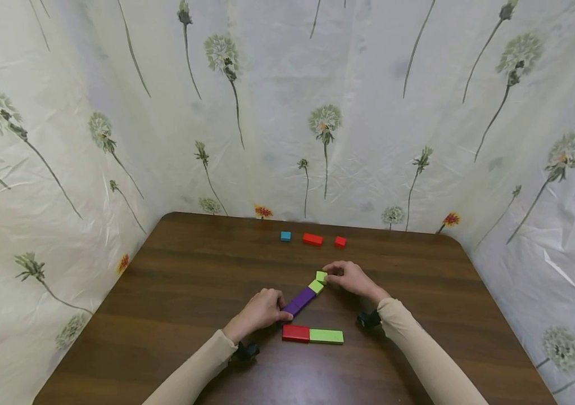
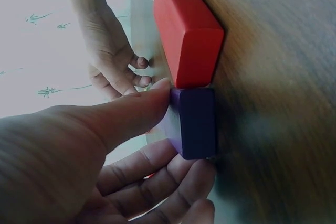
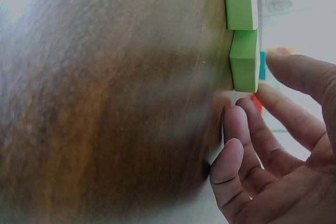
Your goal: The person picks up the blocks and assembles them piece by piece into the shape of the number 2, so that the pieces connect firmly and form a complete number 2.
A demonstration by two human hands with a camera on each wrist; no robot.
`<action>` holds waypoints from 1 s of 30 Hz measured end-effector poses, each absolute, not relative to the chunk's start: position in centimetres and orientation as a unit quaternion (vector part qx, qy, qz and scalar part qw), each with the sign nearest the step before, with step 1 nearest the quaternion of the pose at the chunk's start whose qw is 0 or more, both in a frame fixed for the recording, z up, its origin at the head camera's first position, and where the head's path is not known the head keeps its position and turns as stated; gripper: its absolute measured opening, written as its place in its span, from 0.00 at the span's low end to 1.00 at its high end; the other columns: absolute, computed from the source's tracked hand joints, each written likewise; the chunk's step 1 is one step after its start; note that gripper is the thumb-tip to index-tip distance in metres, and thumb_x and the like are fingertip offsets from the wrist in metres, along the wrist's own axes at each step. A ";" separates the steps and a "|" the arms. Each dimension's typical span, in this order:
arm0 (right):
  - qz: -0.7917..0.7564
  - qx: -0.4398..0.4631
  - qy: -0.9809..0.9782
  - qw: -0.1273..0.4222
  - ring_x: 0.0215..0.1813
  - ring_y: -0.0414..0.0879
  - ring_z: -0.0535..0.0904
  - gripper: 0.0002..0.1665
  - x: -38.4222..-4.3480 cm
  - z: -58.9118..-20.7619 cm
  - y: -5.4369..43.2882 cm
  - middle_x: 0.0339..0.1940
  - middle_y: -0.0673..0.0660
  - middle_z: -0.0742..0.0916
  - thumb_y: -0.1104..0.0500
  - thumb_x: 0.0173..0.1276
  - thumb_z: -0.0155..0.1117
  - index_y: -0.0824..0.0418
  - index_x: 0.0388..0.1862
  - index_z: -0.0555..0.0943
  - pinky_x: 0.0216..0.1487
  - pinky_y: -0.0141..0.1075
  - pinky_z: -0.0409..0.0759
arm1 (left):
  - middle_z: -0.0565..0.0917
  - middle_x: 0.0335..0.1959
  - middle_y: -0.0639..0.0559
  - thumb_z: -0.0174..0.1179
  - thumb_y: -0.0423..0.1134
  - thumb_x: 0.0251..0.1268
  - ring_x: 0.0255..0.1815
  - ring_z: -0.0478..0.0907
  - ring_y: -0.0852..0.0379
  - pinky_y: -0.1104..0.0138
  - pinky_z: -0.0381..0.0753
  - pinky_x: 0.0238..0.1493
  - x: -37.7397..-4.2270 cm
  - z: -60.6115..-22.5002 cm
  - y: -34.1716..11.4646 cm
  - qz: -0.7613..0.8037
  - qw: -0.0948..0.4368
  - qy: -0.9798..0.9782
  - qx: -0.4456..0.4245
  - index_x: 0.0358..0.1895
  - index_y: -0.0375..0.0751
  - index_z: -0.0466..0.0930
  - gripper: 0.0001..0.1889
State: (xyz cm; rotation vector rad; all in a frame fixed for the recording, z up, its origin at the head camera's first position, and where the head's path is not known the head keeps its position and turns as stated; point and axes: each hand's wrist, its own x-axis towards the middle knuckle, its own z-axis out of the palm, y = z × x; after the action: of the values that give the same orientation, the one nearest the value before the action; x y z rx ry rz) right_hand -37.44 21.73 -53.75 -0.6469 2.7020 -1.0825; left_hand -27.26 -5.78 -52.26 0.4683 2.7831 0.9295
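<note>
A slanting row runs across the table: a purple strip (image 1: 299,301), a light green block (image 1: 316,287) and another small green block (image 1: 321,277) turned slightly at its far end. My left hand (image 1: 263,308) pinches the near end of the purple block (image 2: 195,124), thumb on one side and fingers on the other. At the far end, my right hand (image 1: 352,278) has its index fingertip right at the end green block (image 3: 245,62); the thumb stands a little off it and the other fingers are loosely bent. A red block (image 1: 295,333) and a long green block (image 1: 326,336) lie end to end nearer me.
Along the back of the wooden table (image 1: 206,270) lie a blue block (image 1: 285,236), a longer red block (image 1: 313,239) and a small red block (image 1: 340,242). Behind the table's back edge hangs a dandelion-patterned curtain (image 1: 267,112), which also runs along both sides.
</note>
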 end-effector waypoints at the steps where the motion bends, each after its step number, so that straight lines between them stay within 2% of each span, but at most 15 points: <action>1: -0.362 -0.216 0.903 0.081 0.43 0.45 0.79 0.18 -37.5 -53.7 21.8 0.47 0.56 0.86 0.54 0.66 0.65 0.59 0.53 0.82 0.42 0.37 0.76 | 0.77 0.21 0.57 0.73 0.46 0.51 0.19 0.66 0.63 0.72 0.64 0.21 -27.2 -52.3 -5.8 0.312 0.085 0.933 0.157 0.29 0.41 0.80 0.14; 20: -0.349 -0.205 0.911 0.076 0.44 0.43 0.80 0.17 -38.2 -53.7 22.2 0.47 0.53 0.86 0.53 0.68 0.64 0.57 0.53 0.83 0.43 0.37 0.76 | 0.76 0.19 0.58 0.73 0.47 0.51 0.18 0.67 0.64 0.72 0.66 0.20 -27.5 -52.5 -6.0 0.307 0.083 0.935 0.157 0.27 0.43 0.79 0.14; 30: -0.355 -0.203 0.909 0.076 0.46 0.48 0.82 0.20 -38.9 -52.5 23.3 0.48 0.56 0.86 0.51 0.69 0.62 0.60 0.54 0.81 0.45 0.41 0.79 | 0.76 0.20 0.58 0.73 0.47 0.51 0.19 0.67 0.64 0.72 0.65 0.21 -27.3 -52.3 -5.8 0.306 0.086 0.935 0.156 0.28 0.42 0.80 0.14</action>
State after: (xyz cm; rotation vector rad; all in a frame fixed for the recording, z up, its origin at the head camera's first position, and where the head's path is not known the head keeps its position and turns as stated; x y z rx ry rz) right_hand -38.86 23.34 -52.49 -0.6093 2.7274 -1.0643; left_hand -27.27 -5.84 -52.34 0.4662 2.7871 0.9110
